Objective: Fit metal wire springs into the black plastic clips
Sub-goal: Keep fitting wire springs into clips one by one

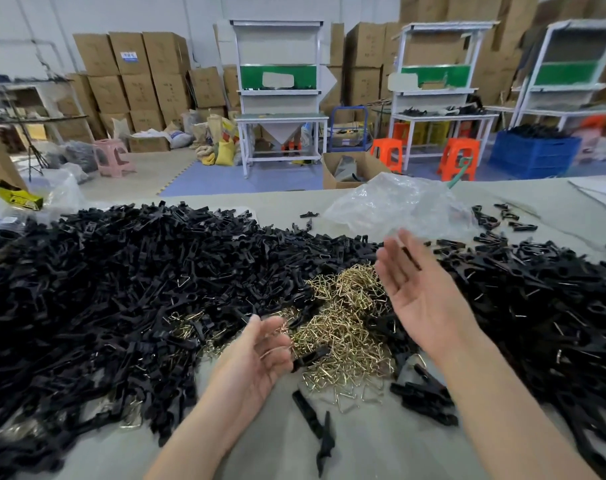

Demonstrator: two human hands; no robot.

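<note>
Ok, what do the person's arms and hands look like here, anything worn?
The left hand and right hand are bare: no gloves, no rings that I can make out. The forearms are uncovered, with no sleeves, watch or bands in view. The left fingers are blurred.

The left hand (256, 358) and flat right hand (412, 289) hover over wire springs (343, 327) heaped among black clips (121, 289).

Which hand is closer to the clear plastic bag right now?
Right. The right hand is just short of the clear plastic bag; the left hand is far back, beside the wire springs.
</note>
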